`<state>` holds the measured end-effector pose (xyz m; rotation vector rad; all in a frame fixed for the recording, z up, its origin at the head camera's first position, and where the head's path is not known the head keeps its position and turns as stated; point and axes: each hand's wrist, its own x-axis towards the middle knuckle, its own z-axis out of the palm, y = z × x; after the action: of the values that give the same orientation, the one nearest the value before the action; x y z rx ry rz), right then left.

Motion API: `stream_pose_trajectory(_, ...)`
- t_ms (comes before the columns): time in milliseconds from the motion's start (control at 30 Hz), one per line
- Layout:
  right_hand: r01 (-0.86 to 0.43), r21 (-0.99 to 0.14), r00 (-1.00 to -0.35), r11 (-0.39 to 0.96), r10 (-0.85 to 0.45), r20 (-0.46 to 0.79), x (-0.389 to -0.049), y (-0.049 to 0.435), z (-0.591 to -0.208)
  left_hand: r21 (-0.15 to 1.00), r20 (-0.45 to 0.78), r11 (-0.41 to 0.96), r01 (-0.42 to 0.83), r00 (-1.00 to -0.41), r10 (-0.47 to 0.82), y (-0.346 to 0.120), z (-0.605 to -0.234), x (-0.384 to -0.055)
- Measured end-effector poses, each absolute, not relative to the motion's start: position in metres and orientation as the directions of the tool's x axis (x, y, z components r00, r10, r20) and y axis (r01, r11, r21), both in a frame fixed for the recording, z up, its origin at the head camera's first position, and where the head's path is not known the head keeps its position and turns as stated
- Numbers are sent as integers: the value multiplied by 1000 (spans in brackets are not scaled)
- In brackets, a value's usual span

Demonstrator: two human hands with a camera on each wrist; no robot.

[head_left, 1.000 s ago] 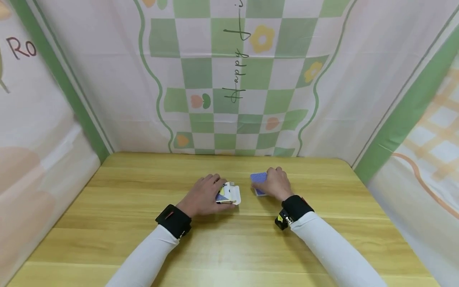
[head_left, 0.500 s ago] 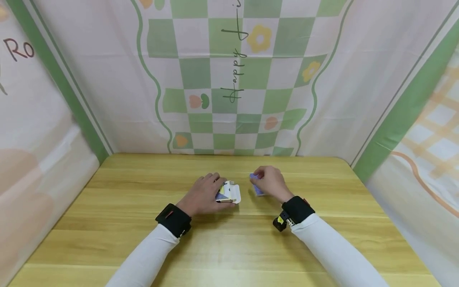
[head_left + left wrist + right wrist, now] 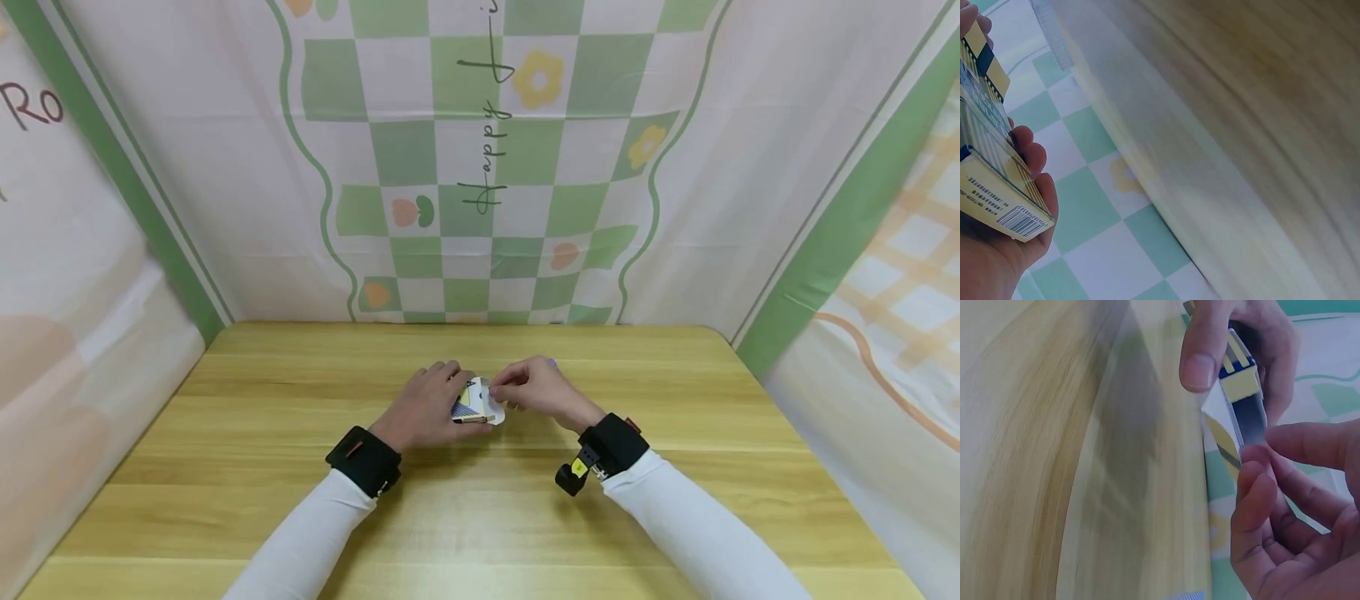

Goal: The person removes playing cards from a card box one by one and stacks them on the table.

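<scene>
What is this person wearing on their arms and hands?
White long sleeves cover both forearms. The left hand and right hand are bare, without gloves. Each wrist has a wide black band with a small red mark. A small black device with a yellow patch sticks out beside the right band.

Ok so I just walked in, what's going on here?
At a wooden table, someone's left hand holds a small printed box with its end flap open. The right hand has its fingers at that opening; whether they pinch the flap is hard to tell. A blue-patterned item, possibly cards, peeks out behind the right hand.
</scene>
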<state>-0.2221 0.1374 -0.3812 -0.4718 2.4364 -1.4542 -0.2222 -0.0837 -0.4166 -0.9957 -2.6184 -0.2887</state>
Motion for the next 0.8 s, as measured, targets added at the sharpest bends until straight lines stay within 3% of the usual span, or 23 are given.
stream_pose_trajectory(267, -166, -877, -883, 450, -463, -71, -221, 131, -382, 65, 384, 723, 688, -686, 618, -82, -416, -222)
stream_pose_trajectory(800, -185, -804, -937, 564, -348, -28, -221, 119, -389, 74, 388, 720, 690, -685, 616, -82, -415, -221)
